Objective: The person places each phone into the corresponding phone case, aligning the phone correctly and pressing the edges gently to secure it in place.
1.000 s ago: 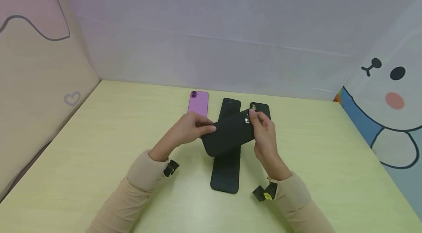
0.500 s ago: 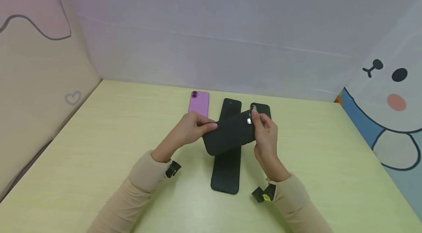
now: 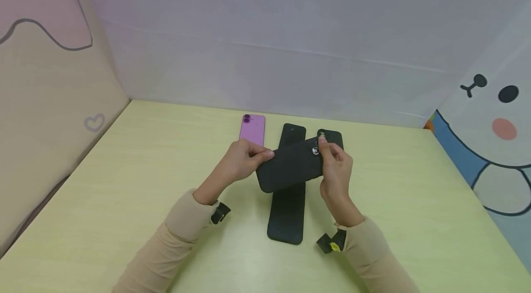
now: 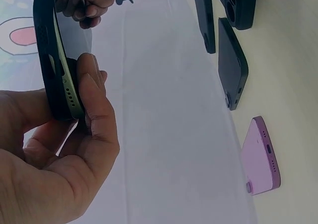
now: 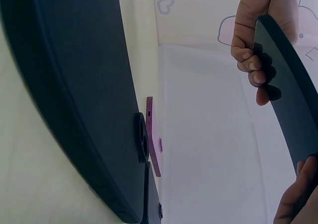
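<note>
Both hands hold up a phone in a black case [image 3: 288,168], its back turned up and its camera end to the right. My left hand [image 3: 244,160] pinches the left end, thumb on the back. My right hand [image 3: 337,168] grips the camera end, with its thumb beside the lenses. In the left wrist view, a pale greenish phone edge [image 4: 72,96] with speaker holes shows inside the black case wall [image 4: 45,60]. The glossy screen side [image 5: 284,112] reflects the left fingers in the right wrist view.
Beneath the held phone lies a long black phone or case [image 3: 286,219], with a dark phone [image 3: 293,132] behind it. A pink phone [image 3: 254,128] lies back left, another black phone [image 3: 332,136] back right. A fabric wall [image 3: 269,72] borders the table [image 3: 186,131] behind.
The hands keep their hold on the phone. Its near edge has tipped up slightly, so its back looks narrower. The whole view has shifted a little.
</note>
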A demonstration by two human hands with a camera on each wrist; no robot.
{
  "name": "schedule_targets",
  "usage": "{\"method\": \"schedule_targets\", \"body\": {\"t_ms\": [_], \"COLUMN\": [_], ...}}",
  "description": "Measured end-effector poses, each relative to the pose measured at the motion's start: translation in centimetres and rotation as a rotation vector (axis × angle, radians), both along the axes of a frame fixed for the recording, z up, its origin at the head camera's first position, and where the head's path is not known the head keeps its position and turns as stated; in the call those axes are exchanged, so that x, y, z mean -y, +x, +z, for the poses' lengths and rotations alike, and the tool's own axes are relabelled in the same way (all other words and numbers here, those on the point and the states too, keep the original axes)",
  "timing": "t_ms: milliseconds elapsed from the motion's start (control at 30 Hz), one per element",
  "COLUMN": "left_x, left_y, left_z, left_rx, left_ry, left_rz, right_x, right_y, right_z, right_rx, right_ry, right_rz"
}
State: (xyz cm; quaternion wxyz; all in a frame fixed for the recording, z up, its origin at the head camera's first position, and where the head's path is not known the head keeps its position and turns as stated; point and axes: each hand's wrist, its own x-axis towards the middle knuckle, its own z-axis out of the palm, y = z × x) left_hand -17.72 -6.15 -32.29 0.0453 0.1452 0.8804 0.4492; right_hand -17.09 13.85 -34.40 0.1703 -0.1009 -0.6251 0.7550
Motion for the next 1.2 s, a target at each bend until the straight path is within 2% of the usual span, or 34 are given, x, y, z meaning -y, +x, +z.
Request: {"method": "schedule_targets", "body": {"t_ms": [133, 300, 367, 633, 800, 933, 1033, 1200], "left_x": [0.2, 0.7, 0.8, 1.2, 1.4, 1.6, 1.6, 1.6], "left_y": [-0.1, -0.2, -0.3, -0.5, -0.5, -0.5, -0.7, -1.0], "left_z": [0.3, 0.7, 0.9, 1.0, 1.1, 1.1, 1.1, 1.1], "left_rx": [-0.014, -0.011, 0.002, -0.013, -0.014, -0.003, 0.043, 0.19], "left_ry": [-0.015, -0.025, -0.021, 0.027, 0.09, 0.145, 0.202, 0.373], "left_rz": [0.035, 0.081, 0.086, 0.068, 0.069, 0.079, 0.1, 0.149], "right_x": [-0.2, -0.6, -0.7, -1.2, -1.6, -1.7, -1.6, -1.2], "right_y": [-0.1, -0.1, -0.1, -0.7, -1.2, -1.4, -1.3, -1.2], "right_z": [0.4, 1.2, 1.4, 1.7, 2.0, 2.2, 2.2, 2.1], "right_rx": [0.053, 0.132, 0.145, 0.121, 0.114, 0.111, 0.105, 0.084], "right_ry": [0.0, 0.022, 0.05, 0.22, 0.231, 0.185, 0.114, 0.02], "right_rz": [0.054, 0.227, 0.272, 0.325, 0.429, 0.498, 0.479, 0.332]}}
